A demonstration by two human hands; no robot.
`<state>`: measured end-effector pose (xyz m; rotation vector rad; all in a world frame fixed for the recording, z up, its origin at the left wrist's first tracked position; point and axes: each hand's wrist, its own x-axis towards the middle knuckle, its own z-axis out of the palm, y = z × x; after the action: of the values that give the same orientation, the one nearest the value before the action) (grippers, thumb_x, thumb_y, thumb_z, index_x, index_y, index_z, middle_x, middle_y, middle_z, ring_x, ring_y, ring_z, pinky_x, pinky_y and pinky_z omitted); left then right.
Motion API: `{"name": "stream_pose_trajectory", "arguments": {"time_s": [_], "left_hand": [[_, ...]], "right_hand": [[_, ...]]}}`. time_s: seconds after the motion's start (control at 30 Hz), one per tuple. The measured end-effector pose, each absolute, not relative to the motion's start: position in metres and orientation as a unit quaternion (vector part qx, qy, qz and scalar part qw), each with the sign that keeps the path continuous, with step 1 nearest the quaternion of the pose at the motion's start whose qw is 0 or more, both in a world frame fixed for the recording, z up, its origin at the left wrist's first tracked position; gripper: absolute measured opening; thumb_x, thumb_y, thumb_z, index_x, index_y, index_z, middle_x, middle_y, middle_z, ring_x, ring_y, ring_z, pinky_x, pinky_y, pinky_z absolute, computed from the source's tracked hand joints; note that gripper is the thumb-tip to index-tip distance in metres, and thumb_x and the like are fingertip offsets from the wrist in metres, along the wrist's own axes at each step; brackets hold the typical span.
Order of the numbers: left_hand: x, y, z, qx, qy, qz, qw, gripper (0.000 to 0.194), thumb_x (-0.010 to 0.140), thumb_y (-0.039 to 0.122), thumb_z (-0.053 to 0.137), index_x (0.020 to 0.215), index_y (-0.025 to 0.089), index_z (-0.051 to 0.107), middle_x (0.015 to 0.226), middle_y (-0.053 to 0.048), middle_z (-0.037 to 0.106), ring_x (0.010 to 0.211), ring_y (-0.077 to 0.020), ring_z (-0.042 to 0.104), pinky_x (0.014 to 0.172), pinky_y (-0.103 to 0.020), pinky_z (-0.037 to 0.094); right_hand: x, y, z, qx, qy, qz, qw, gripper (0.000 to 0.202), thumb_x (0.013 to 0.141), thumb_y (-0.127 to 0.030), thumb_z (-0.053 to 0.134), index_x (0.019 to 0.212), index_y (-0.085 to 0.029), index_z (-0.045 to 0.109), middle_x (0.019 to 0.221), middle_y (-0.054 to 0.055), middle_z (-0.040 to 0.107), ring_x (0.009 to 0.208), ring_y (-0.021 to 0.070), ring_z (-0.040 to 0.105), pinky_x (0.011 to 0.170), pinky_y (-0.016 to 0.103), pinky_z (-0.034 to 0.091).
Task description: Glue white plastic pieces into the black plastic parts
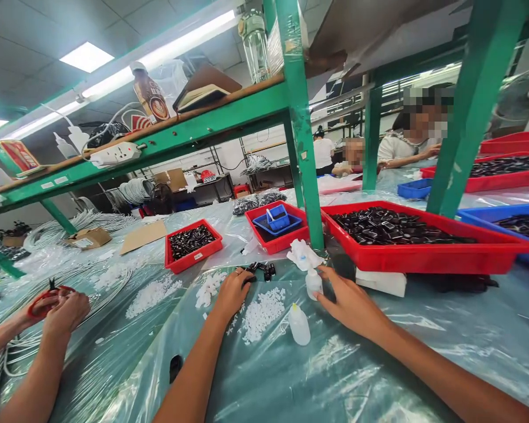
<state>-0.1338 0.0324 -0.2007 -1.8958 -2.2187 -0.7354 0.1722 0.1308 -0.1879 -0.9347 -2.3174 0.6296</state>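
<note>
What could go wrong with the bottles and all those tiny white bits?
The right hand is at a small white bottle, so a bump might tip the yellow-tipped bottle close by.
The white bits lie loose beside the left hand, so a careless sweep could scatter them.

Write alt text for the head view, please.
A person's right hand is at a small white bottle while the left hand touches black parts on a plastic-covered table. White pieces and a yellow-tipped bottle sit between the arms; a large red tray stands beyond. At frame left, a co-worker's hand holds red-handled scissors.
</note>
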Motion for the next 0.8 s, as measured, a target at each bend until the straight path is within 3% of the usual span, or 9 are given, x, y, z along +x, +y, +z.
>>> {"name": "stream_pose_trajectory", "arguments": {"time_s": [0.13,0.33,0.53,0.7,0.8], "left_hand": [[-0.136,0.030,-0.195,-0.603,-0.744,-0.277,0.077,0.029,0.090,0.010,0.048,0.107,0.017,0.069,0.105,-0.010,0.070,0.100,-0.0255,0.067,0.095,-0.042,0.052],[-0.122,0.026,-0.182,-0.593,-0.729,-0.335,0.071,0.026,0.096,0.013,0.036,0.108,0.015,0.059,0.103,-0.010,0.066,0.092,-0.0197,0.067,0.080,-0.032,0.056],[-0.114,0.026,-0.187,-0.625,-0.720,-0.298,0.053,0.023,0.090,0.009,0.049,0.105,0.019,0.064,0.109,-0.008,0.067,0.103,-0.0206,0.065,0.095,-0.034,0.052],[-0.116,0.017,-0.175,-0.572,-0.761,-0.294,0.086,0.025,0.080,0.010,0.067,0.103,0.021,0.069,0.109,-0.007,0.069,0.106,-0.0234,0.066,0.096,-0.035,0.052],[-0.117,-0.017,-0.158,-0.498,-0.788,-0.329,0.151,0.024,0.088,0.015,0.058,0.110,0.021,0.067,0.117,-0.009,0.068,0.112,-0.0231,0.064,0.100,-0.035,0.050]], "right_hand": [[0.168,0.132,-0.185,-0.331,-0.856,0.276,0.287,0.028,0.090,-0.041,0.052,0.111,-0.024,0.058,0.107,0.008,0.075,0.102,0.0314,0.071,0.086,0.042,0.054],[0.173,0.125,-0.168,-0.290,-0.815,0.376,0.332,0.037,0.091,-0.051,0.052,0.114,-0.022,0.056,0.105,0.007,0.075,0.099,0.0256,0.072,0.090,0.039,0.056],[0.173,0.131,-0.174,-0.294,-0.832,0.330,0.335,0.038,0.084,-0.052,0.061,0.109,-0.024,0.059,0.109,0.010,0.075,0.107,0.0326,0.071,0.092,0.045,0.056],[0.167,0.141,-0.188,-0.276,-0.852,0.318,0.311,0.040,0.083,-0.055,0.058,0.107,-0.023,0.059,0.106,0.009,0.077,0.103,0.0323,0.073,0.090,0.045,0.058],[0.167,0.142,-0.189,-0.266,-0.861,0.310,0.304,0.041,0.083,-0.056,0.057,0.108,-0.024,0.058,0.107,0.009,0.077,0.103,0.0318,0.073,0.090,0.045,0.058]]}}
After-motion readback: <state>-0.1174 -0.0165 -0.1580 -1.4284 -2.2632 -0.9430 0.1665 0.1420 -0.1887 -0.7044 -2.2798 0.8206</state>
